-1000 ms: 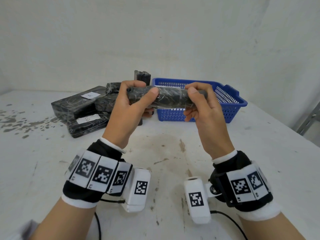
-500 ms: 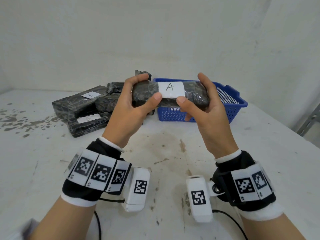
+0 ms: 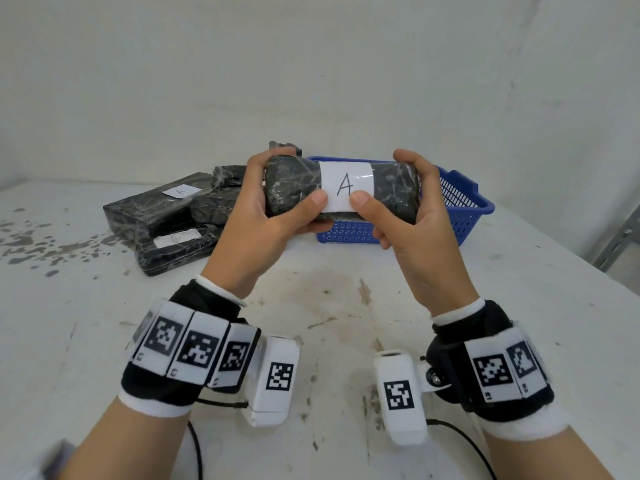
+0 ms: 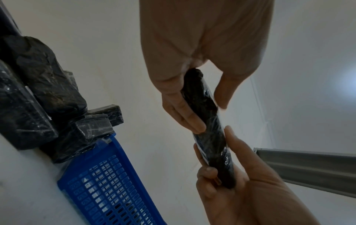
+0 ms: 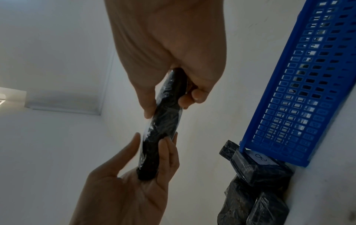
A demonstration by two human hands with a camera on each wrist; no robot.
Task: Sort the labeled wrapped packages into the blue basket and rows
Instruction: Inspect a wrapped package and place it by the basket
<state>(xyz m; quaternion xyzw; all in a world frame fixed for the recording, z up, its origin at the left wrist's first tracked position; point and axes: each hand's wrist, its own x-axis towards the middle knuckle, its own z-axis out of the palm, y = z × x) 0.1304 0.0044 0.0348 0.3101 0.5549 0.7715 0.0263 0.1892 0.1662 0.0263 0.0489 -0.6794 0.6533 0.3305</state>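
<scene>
the left hand (image 3: 263,216) and the right hand (image 3: 412,216) held one wrapped package (image 3: 341,188) up in the air above the worktop (image 3: 311,306), level and lengthwise between them. each grip was curled round one end of it, fingers behind and thumb in front, the two thumbs pressing the lower edge of its white label (image 3: 346,184), which bore a handwritten "a". in the left wrist view the package (image 4: 210,129) ran edge-on between the left hand (image 4: 192,60) and the right hand (image 4: 240,190); the right wrist view showed the same package (image 5: 163,121) from the other side.

directly behind the held package stood the blue basket (image 3: 460,202), toward the far edge of the worktop, its inside hidden by the hands. just to the left of the basket lay a pile of black wrapped packages (image 3: 166,216), some stacked on others, touching; two showed white labels, their letters too small to read surely. a grey metal frame (image 3: 616,244) stood past the right edge. the worktop was stained and flecked, most heavily near its left edge.
</scene>
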